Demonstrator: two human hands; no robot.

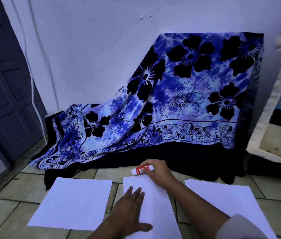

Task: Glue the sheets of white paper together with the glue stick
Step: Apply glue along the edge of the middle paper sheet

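The right hand [158, 171] is closing around the glue stick [142, 169] at the far edge of the middle sheet [155, 204], fingers wrapping the barrel so that the capped white end is pointing left; whether the stick is lifting clear of the tiled floor [10, 209] is hard to tell. The left hand [129, 209] is lying flat and spread on the near left part of that sheet, grasping nothing, just pinning it. Two more white sheets are lying on the floor, the left sheet [72, 204] and the right sheet [231, 204], each just beside the middle one and not touching it. The paper is looking thin, light and floppy, likely sliding easily on smooth tile, so pressing it down with a flat palm is probably wiser than pinching a corner. The glue stick seems rigid and light, best taken around mid-barrel.
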